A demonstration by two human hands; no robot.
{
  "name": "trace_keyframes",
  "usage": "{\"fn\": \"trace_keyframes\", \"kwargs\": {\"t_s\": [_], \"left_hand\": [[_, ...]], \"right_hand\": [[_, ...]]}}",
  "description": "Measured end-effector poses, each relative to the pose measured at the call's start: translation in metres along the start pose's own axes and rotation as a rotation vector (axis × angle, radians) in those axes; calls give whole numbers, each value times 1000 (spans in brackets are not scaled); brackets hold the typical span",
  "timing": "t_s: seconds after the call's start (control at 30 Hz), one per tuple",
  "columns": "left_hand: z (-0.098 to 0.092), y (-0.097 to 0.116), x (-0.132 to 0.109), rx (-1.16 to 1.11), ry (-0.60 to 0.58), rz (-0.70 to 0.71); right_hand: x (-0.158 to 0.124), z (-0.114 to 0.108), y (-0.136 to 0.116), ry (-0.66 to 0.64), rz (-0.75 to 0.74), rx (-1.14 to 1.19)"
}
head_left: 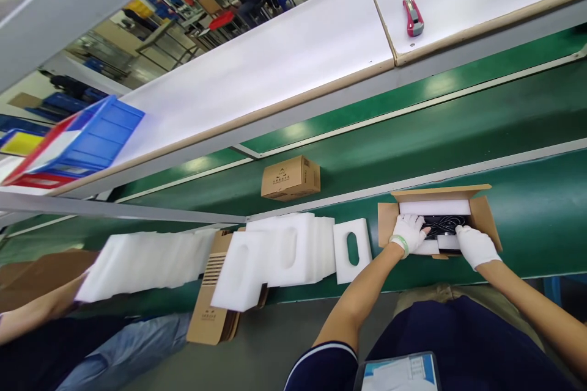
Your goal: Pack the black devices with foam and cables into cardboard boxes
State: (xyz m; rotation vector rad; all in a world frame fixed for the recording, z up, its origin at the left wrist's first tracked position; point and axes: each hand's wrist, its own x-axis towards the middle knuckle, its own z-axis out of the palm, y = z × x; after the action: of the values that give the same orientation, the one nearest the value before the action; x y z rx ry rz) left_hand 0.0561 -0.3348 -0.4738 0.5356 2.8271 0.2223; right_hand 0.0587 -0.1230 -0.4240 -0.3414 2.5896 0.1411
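Observation:
An open cardboard box [485,220] stands in front of me, flaps spread. Inside are white foam pieces [435,208] and a coiled black cable [444,225]. My left hand [409,232], in a white glove with a green band at the wrist, rests over the box's left end, fingers stretched across the foam and thumb apart near the cable. My right hand [477,246], also in a white glove, is at the right end. Its fingers are curled down beside the cable's right end, and what they grip is hidden.
Left of the box lie a foam insert with an oval hole [339,253], stacked foam inserts [300,250] and flattened cartons [206,311]. A closed box [288,178] sits on the far belt. The shelf holds a red cutter [413,15] and a blue bin [98,137]. A co-worker's arm [46,305] reaches in at left.

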Motion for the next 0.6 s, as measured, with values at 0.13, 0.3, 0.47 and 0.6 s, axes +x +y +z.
{"fn": "trace_keyframes", "kwargs": {"t_s": [0.13, 0.3, 0.47, 0.6], "left_hand": [[3, 9, 1, 55, 25, -7], [-9, 0, 17, 78, -38, 197], [-8, -3, 24, 40, -32, 270], [-10, -2, 25, 13, -53, 245]], "right_hand": [[20, -5, -10, -27, 42, 13], [14, -17, -13, 14, 38, -43], [15, -24, -31, 110, -158, -77], [37, -20, -43, 85, -261, -82]]}}
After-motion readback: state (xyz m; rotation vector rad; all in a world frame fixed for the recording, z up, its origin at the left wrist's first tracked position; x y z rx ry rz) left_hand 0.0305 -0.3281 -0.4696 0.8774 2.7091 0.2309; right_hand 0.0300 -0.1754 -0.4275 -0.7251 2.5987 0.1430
